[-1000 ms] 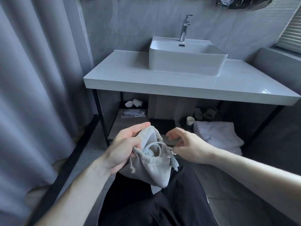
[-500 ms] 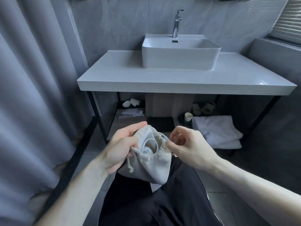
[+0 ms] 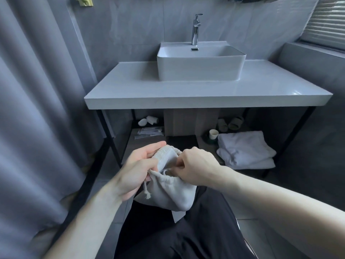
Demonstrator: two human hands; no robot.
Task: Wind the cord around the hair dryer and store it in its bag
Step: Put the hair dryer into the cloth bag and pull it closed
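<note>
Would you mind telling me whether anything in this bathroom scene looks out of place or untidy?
Nothing is spilled or damaged. The only untidy spot is the shelf under the white vanity counter: the white folded towels sag unevenly over its front edge. Both hands grip the grey drawstring cloth bag at its mouth.

Pale grey drawstring bag (image 3: pixel 171 191) bulging, mouth gathered upward, knotted cord end (image 3: pixel 147 194) dangling.

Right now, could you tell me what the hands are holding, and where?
Both grip the cloth bag at its mouth: left hand one side, right hand the other.
</note>
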